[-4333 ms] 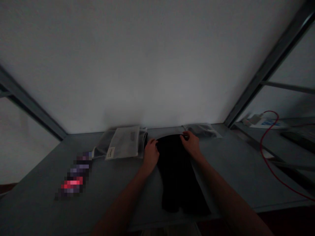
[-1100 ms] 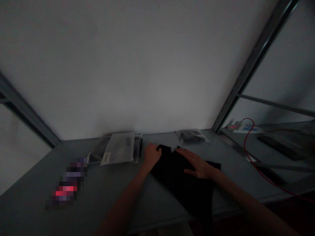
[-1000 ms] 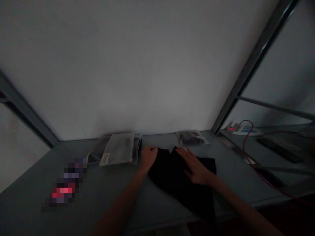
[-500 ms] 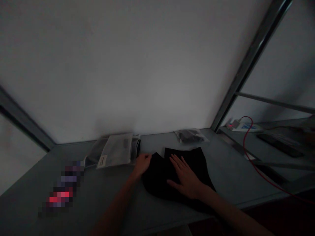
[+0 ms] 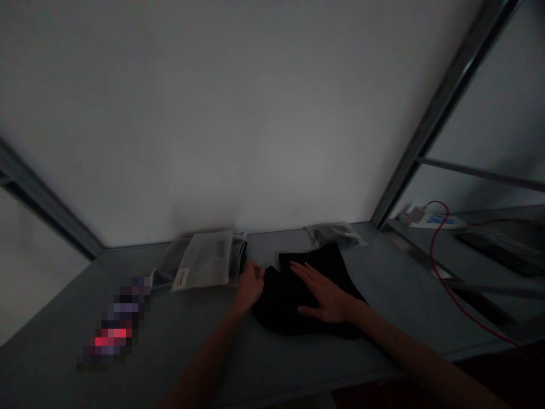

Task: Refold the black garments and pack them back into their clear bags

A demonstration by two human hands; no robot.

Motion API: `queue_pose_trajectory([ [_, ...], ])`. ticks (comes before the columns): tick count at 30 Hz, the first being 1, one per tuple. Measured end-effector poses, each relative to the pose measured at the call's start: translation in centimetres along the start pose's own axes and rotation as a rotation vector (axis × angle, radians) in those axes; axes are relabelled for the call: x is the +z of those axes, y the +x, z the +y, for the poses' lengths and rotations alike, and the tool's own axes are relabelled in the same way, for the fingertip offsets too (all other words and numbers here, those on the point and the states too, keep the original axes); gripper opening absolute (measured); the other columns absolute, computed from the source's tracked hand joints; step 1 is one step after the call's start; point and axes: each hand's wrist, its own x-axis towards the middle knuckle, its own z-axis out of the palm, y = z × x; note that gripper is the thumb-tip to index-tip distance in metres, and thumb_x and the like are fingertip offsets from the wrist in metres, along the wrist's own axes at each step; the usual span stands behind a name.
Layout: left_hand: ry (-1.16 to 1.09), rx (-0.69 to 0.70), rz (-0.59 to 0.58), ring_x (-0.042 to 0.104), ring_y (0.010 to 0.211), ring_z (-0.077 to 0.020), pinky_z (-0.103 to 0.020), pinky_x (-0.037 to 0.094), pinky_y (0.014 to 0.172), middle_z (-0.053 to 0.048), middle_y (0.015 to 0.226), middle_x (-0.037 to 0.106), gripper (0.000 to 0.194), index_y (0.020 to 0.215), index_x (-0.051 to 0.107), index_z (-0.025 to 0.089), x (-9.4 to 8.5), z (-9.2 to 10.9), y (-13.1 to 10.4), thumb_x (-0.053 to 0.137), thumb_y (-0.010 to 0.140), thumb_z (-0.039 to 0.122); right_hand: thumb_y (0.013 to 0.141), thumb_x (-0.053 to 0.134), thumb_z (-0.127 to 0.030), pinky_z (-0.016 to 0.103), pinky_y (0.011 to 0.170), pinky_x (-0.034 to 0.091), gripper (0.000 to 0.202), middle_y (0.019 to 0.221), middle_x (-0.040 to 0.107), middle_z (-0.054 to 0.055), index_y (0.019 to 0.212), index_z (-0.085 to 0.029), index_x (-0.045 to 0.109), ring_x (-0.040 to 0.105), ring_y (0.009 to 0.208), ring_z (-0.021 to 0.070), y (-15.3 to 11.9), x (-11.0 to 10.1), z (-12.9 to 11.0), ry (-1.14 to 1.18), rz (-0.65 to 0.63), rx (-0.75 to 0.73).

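Note:
A black cloth lies on the grey table in front of me, with a notch in its far edge. My left hand pinches the cloth's left edge between closed fingers. Flat on the right part of the cloth rests my right hand, its fingers stretched out toward the notch. Just left of my left hand are clear plastic bags with dark contents and a white label.
Against the wall lies a small clear bag with something dark in it. A pixelated object is on the table at left. At right are a metal post, a power strip, a red cable and a dark flat object.
The black cloth's right part has turned and its near edge has drawn up away from the table's front edge. My right hand has moved slightly with it. The view has shifted a little.

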Motion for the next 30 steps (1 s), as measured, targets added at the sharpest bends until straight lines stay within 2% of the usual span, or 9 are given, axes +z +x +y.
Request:
queue_pose_trajectory([
  [4, 0.047, 0.090, 0.073, 0.068, 0.081, -0.0204, -0.027, 0.045, 0.072, -0.007, 0.086, 0.069, 0.021, 0.113, 0.048, 0.015, -0.1, 0.3, -0.9, 0.052, 0.093, 0.019, 0.082, 0.063, -0.049, 0.051, 0.117, 0.023, 0.089, 0.160, 0.010, 0.018, 0.152, -0.011, 0.022, 0.015, 0.147, 0.0313, -1.2, -1.0, -1.3, -0.011, 0.002, 0.004],
  [8, 0.153, 0.197, 0.185, 0.068, 0.088, -0.0225, -0.031, 0.048, 0.078, -0.011, 0.095, 0.067, 0.021, 0.112, 0.048, 0.013, 0.0, 0.2, -1.2, 0.048, 0.092, 0.015, 0.085, 0.062, -0.049, 0.054, 0.117, 0.022, 0.083, 0.161, 0.011, 0.014, 0.152, -0.019, 0.024, 0.017, 0.146, 0.0324, -4.6, -1.2, -3.9, -0.027, -0.032, 0.066],
  [13, 0.247, 0.570, 0.450, 0.058, 0.109, -0.0254, -0.040, 0.046, 0.095, -0.014, 0.114, 0.060, 0.016, 0.101, 0.057, 0.015, -0.1, 1.8, -3.2, 0.045, 0.090, 0.011, 0.095, 0.051, -0.029, 0.057, 0.115, 0.025, 0.057, 0.161, 0.012, 0.005, 0.148, -0.035, 0.032, 0.019, 0.146, 0.0300, -8.2, 0.5, -6.1, -0.112, -0.021, 0.073],
  [15, 0.209, 0.743, 0.360, 0.060, 0.099, -0.0219, -0.036, 0.048, 0.091, -0.010, 0.102, 0.062, 0.014, 0.095, 0.058, 0.017, -0.4, 2.8, -5.0, 0.044, 0.092, 0.014, 0.095, 0.050, -0.021, 0.057, 0.115, 0.025, 0.054, 0.161, 0.014, 0.006, 0.145, -0.035, 0.039, 0.020, 0.145, 0.0298, -8.6, 1.0, -6.4, -0.162, 0.013, 0.055],
  [17, 0.230, 0.901, 0.113, 0.061, 0.087, -0.0189, -0.033, 0.051, 0.084, -0.005, 0.090, 0.063, 0.013, 0.093, 0.058, 0.019, -0.7, 3.0, -7.1, 0.046, 0.092, 0.018, 0.090, 0.053, -0.013, 0.054, 0.115, 0.027, 0.056, 0.160, 0.017, 0.008, 0.143, -0.032, 0.044, 0.023, 0.145, 0.0294, -8.7, 1.1, -6.7, -0.193, 0.030, 0.028],
  [19, 0.303, 1.019, -0.140, 0.061, 0.087, -0.0199, -0.036, 0.051, 0.086, -0.004, 0.091, 0.064, 0.011, 0.098, 0.059, 0.020, -1.0, 2.2, -9.4, 0.055, 0.089, 0.026, 0.083, 0.055, -0.007, 0.051, 0.114, 0.031, 0.061, 0.158, 0.023, 0.010, 0.140, -0.029, 0.048, 0.026, 0.143, 0.0290, -8.6, 1.0, -7.0, -0.205, 0.014, 0.020],
  [21, 0.335, 1.014, -0.257, 0.059, 0.101, -0.0249, -0.043, 0.048, 0.095, -0.006, 0.106, 0.063, 0.032, 0.106, 0.058, 0.021, -1.0, 0.6, -11.2, 0.067, 0.080, 0.037, 0.077, 0.056, -0.003, 0.049, 0.111, 0.036, 0.066, 0.155, 0.031, 0.013, 0.138, -0.026, 0.051, 0.033, 0.141, 0.0294, -8.7, 1.0, -7.4, -0.202, -0.028, 0.034],
  [26, 0.451, 0.828, -0.196, 0.057, 0.111, -0.0248, -0.046, 0.045, 0.101, -0.007, 0.114, 0.062, 0.028, 0.109, 0.059, 0.021, -0.6, -2.7, -12.7, 0.054, 0.084, 0.010, 0.065, 0.052, 0.000, 0.048, 0.107, 0.043, 0.074, 0.147, 0.044, 0.014, 0.136, -0.022, 0.054, 0.044, 0.134, 0.0302, -8.9, 1.9, -8.3, -0.163, -0.058, 0.055],
  [30, 0.586, 0.873, -0.251, 0.059, 0.109, -0.0256, -0.047, 0.046, 0.099, -0.008, 0.111, 0.063, 0.033, 0.112, 0.057, 0.019, -1.1, -1.8, -12.1, 0.051, 0.084, 0.005, 0.072, 0.047, -0.001, 0.044, 0.110, 0.040, 0.073, 0.151, 0.039, 0.010, 0.142, -0.023, 0.047, 0.038, 0.138, 0.0249, -9.4, 2.4, -8.7, -0.167, 0.013, 0.046],
])
